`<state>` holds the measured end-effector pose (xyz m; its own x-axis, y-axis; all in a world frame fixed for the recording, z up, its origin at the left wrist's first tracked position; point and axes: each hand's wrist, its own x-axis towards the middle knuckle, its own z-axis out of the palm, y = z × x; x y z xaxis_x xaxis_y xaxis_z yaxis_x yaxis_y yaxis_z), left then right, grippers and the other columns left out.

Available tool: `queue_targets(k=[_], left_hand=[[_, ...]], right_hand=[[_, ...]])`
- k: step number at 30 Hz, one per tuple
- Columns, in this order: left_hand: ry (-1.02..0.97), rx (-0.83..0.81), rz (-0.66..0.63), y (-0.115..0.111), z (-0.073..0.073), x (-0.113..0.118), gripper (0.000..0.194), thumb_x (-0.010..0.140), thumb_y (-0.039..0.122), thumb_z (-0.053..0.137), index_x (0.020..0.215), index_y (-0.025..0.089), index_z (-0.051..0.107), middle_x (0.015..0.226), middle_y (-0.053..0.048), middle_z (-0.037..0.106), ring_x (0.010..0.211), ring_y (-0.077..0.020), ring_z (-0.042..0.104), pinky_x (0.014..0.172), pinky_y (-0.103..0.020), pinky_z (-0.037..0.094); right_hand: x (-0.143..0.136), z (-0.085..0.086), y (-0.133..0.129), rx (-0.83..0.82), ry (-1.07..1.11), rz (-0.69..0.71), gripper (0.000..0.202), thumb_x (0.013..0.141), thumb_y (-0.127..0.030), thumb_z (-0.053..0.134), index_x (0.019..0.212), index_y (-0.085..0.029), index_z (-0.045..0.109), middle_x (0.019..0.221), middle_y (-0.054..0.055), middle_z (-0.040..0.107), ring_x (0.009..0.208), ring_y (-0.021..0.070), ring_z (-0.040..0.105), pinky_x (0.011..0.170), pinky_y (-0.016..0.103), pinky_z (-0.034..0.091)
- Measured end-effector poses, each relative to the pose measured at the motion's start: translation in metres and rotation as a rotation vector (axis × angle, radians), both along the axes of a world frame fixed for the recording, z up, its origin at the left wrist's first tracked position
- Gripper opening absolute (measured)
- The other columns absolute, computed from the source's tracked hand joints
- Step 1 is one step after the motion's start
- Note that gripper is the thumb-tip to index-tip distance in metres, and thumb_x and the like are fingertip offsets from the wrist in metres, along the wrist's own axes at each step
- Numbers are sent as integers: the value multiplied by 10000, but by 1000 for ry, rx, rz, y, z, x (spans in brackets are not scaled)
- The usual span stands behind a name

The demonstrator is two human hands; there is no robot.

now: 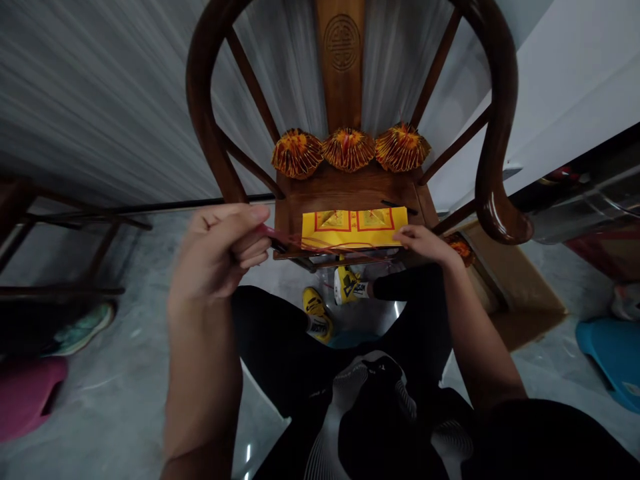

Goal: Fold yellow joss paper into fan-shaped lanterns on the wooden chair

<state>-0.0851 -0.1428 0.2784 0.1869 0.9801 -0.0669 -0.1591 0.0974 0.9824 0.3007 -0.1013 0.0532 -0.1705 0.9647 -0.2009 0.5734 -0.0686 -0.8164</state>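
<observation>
My left hand (220,247) is closed on one end of some thin red string (320,243), raised at the left of the chair seat. The loose strands trail right across the front edge of a yellow paper strip (327,237) with red frames and gold patches. This strip lies on the wooden seat (345,190). At its right end my right hand (423,241) pinches the lower corner between thumb and fingers. A thin dark stick-like piece (397,206) lies just behind the strip. Three pleated gold-and-red paper fans (349,149) stand in a row at the back of the seat.
The chair's curved armrest (500,153) rises around the seat. Right of it, a cardboard box (530,300) holds another pleated paper piece (459,249). A blue stool (613,357) is at far right, a pink stool (30,393) and someone's shoe (85,327) at left.
</observation>
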Motion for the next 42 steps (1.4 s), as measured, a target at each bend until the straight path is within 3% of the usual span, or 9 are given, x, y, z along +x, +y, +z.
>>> queue_targets(k=[4,9,14,18,23,27,33,37,42], left_hand=[[55,-34,-93,7,-1,13,595,797,321,890,501,207,387,508,110,172,405,-14,129,373,-181,133],[90,-80,-127,9,-1,17,606,778,377,928,502,208,415,511,104,193,423,-23,135,373,-189,128],[112,-101,-92,11,1,11,622,763,374,934,490,205,401,501,101,194,415,-19,142,372,-188,141],[118,-86,-61,16,1,9,621,754,355,929,481,206,392,492,97,205,401,-17,159,369,-186,168],[88,-39,-109,22,6,10,612,796,311,914,499,200,391,516,102,186,387,4,197,412,-152,208],[72,-17,-109,23,11,12,648,800,327,948,520,209,376,506,112,186,384,0,175,381,-161,162],[76,-18,-145,24,10,18,657,803,349,946,527,222,363,529,103,163,407,-19,136,378,-203,146],[95,-5,-177,24,8,23,601,811,343,907,507,213,405,516,100,179,413,-18,143,390,-192,156],[61,-67,-145,24,9,32,584,804,317,922,504,211,432,527,96,183,403,-23,150,392,-199,138]], right_hand=[[12,-20,59,143,-148,-285,324,1047,-436,523,1049,-169,706,1085,142,766,980,258,654,916,380,501],[20,-43,113,112,-285,-368,195,906,-297,732,1049,-165,719,1170,176,755,1136,306,619,1066,456,474],[28,-59,120,38,-361,-294,195,880,-365,829,921,-208,720,971,108,761,1065,293,589,1045,478,468],[30,-63,119,55,-397,-256,117,941,-289,732,890,-188,702,1106,177,754,1142,327,601,1074,499,453],[31,-43,117,167,-346,-341,234,1042,-244,523,1236,-152,615,1072,162,727,1048,295,636,1021,455,477],[21,-10,85,355,39,-462,313,1106,-400,425,1357,-223,484,905,45,647,796,215,578,828,379,503],[-21,18,-25,169,611,-303,473,937,-700,727,1101,-296,545,828,-24,634,677,158,539,639,299,432],[-42,25,-78,89,678,-316,462,985,-724,688,1035,-279,572,692,-66,567,543,127,438,558,296,358],[-51,40,-102,51,590,-317,514,1015,-768,626,895,-271,574,560,-73,476,496,130,370,513,306,272]])
